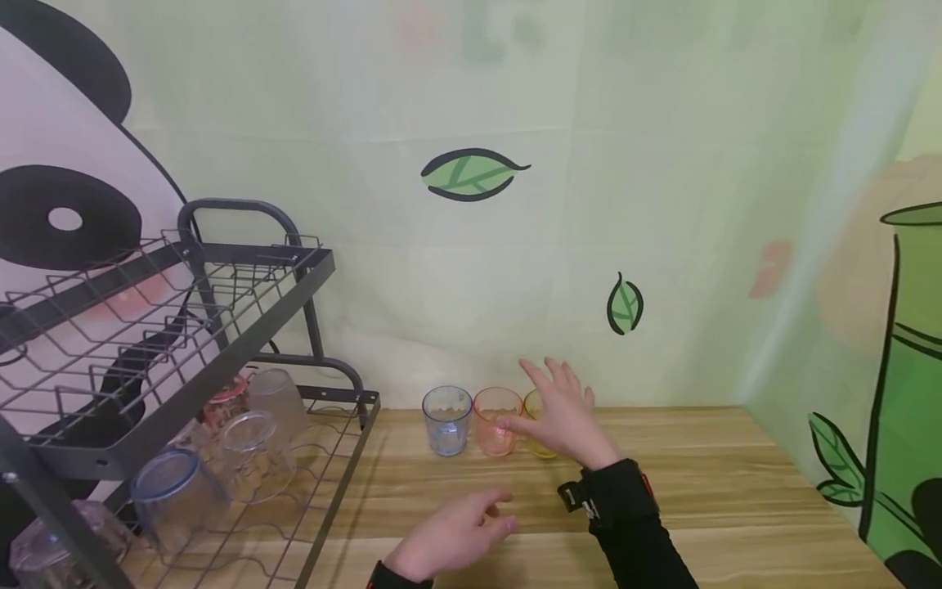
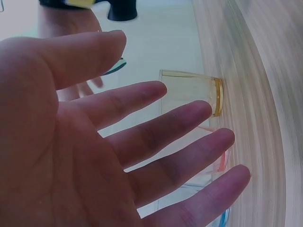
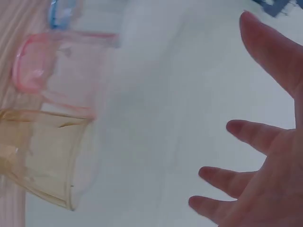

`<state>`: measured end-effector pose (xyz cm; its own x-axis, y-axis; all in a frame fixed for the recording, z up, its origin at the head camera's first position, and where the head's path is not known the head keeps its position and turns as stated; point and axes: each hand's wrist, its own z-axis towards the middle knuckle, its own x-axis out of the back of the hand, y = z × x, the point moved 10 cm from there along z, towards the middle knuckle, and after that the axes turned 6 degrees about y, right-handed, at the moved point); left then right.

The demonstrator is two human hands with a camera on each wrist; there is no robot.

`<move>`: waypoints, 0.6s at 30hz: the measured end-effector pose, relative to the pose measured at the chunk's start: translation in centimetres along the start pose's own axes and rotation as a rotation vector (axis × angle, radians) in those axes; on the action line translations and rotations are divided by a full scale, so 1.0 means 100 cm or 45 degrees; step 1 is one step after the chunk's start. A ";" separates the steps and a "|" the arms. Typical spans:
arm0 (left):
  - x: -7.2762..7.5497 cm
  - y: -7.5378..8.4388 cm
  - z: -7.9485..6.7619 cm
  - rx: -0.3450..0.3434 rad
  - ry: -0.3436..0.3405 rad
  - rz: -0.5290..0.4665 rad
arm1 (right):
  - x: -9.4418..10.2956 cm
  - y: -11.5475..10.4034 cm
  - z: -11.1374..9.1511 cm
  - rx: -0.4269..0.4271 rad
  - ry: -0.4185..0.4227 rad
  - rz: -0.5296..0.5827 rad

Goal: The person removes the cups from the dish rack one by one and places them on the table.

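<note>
The three glasses [image 1: 490, 440] are blue, pink, yellow.

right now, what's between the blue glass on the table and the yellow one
The pink glass stands between the blue glass and the yellow glass. The head view shows this, and the right wrist view shows the same order.

Three tabletop glasses [image 1: 447, 425] [image 1: 491, 433] [image 1: 541, 449] (blue, pink, yellow), two hands [image 1: 456, 532] [image 1: 562, 419], one rack [image 1: 230, 352].

Soft light fills the head view; the dimmer right-wrist view shows blurred glasses [image 3: 68, 73].
</note>
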<state>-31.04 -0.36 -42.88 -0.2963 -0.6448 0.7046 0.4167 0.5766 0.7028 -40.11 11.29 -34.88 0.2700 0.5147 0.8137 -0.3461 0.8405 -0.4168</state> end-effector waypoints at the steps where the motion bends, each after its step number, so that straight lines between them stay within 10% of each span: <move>1: 0.000 0.001 0.000 -0.010 0.004 0.003 | 0.004 -0.001 -0.004 0.001 0.020 0.016; 18: 0.002 -0.005 -0.004 0.049 -0.004 -0.001 | 0.024 0.000 -0.041 0.014 0.117 0.295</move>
<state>-30.99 -0.97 -43.17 -0.2991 -0.6437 0.7044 0.3832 0.5950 0.7065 -35.83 13.25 -34.58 0.2624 0.7071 0.6566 -0.4181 0.6966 -0.5830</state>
